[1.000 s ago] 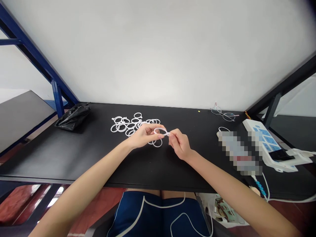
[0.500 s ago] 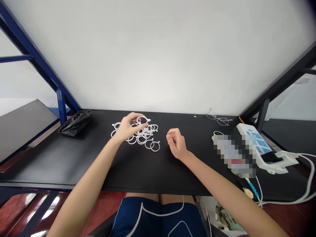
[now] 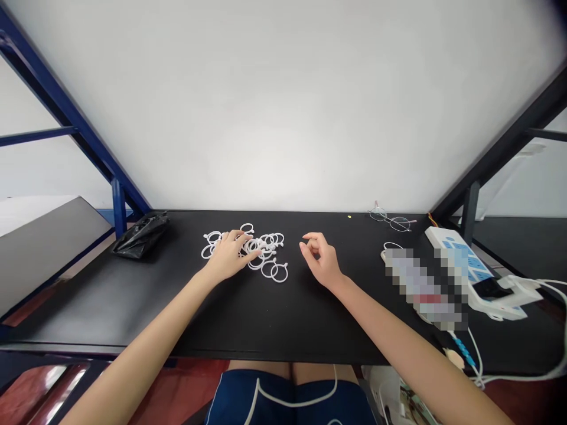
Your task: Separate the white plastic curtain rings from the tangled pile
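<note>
A loose heap of white plastic rings (image 3: 256, 264), each with a small ball-shaped knob, lies on the black tabletop (image 3: 266, 319). My left hand (image 3: 228, 254) rests palm down over the heap's left part, thumb apart from the fingers. It hides several rings beneath it, and no ring shows lifted in its fingers. One ring (image 3: 247, 228) lies just beyond its fingertips. To the right of the heap, my right hand (image 3: 322, 260) hovers near the tabletop. Its index finger and thumb stand apart with nothing between them, while the other fingers are curled.
At the far left lies a black plastic bag (image 3: 140, 236). Eyeglasses (image 3: 398, 224) sit at the back right, near a white power strip (image 3: 460, 254) with plugs and cables. A blurred-out object (image 3: 420, 289) lies beside it. A white wall (image 3: 274, 118) rises behind the table.
My left hand has lowered onto the heap and the ring it held up is no longer raised. My right index finger has opened away from the thumb. The view has tilted slightly up.
</note>
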The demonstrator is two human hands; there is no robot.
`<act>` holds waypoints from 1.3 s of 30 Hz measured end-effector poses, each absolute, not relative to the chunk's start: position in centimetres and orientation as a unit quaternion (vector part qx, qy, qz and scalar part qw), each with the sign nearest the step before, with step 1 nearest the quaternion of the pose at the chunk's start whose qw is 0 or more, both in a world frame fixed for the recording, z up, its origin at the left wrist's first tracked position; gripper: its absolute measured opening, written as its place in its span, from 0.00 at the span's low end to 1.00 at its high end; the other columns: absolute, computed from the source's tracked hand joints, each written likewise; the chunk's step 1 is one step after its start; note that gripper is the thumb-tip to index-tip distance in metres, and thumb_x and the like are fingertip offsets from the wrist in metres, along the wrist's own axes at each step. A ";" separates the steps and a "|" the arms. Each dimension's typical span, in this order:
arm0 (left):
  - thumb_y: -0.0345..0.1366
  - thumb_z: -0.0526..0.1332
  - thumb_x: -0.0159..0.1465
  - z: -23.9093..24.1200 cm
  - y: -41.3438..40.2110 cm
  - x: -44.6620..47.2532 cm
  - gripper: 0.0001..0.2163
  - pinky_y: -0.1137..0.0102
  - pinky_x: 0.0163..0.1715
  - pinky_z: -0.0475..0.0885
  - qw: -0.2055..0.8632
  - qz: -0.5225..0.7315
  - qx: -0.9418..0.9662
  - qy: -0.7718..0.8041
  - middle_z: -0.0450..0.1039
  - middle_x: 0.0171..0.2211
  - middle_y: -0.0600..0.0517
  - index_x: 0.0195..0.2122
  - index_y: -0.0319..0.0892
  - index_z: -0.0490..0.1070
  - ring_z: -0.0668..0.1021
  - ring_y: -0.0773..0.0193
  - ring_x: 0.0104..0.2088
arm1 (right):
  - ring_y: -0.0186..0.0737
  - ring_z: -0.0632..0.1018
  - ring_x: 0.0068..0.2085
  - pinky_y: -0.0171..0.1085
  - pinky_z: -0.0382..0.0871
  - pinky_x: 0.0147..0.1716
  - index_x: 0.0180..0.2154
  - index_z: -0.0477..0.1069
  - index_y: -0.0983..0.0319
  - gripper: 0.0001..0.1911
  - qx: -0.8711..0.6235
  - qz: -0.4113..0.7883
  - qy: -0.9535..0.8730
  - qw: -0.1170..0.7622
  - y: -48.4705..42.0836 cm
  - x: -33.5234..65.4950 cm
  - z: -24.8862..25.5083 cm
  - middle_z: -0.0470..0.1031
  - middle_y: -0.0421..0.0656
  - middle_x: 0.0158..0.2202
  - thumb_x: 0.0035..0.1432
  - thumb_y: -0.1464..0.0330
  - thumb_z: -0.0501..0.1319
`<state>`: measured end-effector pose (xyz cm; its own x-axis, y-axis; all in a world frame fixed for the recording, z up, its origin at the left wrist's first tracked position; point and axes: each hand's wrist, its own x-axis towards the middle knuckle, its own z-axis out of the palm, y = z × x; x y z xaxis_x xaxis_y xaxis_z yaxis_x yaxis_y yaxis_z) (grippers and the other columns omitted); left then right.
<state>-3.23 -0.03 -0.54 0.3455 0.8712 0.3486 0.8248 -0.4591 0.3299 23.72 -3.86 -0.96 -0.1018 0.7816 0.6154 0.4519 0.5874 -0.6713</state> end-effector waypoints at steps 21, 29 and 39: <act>0.59 0.52 0.63 -1.3 5.5 -7.6 0.31 0.46 0.62 0.51 0.111 0.130 0.850 0.499 0.50 0.68 0.47 0.64 0.51 0.59 0.55 0.43 0.67 | 0.67 0.52 0.67 0.61 0.47 0.62 0.67 0.51 0.61 0.46 -0.465 0.157 -0.861 0.137 2.3 13.1 0.2 0.48 0.54 0.69 0.57 0.41 0.52; 0.57 0.52 0.64 -1.8 3.8 -3.3 0.26 0.49 0.62 0.55 0.102 0.176 0.848 0.490 0.62 0.63 0.45 0.57 0.47 0.67 0.64 0.49 0.62 | 0.55 0.67 0.61 0.53 0.58 0.59 0.59 0.64 0.64 0.34 -0.421 0.111 -0.879 0.196 1.6 17.0 -0.2 0.66 0.54 0.61 0.58 0.49 0.59; 0.58 0.53 0.63 -1.4 0.6 7.0 0.27 0.44 0.62 0.51 0.140 0.230 0.812 0.518 0.62 0.62 0.41 0.55 0.43 0.69 0.63 0.48 0.63 | 0.54 0.69 0.60 0.53 0.60 0.59 0.57 0.67 0.59 0.31 -0.449 0.103 -0.863 0.209 -0.4 26.7 0.0 0.70 0.49 0.59 0.56 0.51 0.62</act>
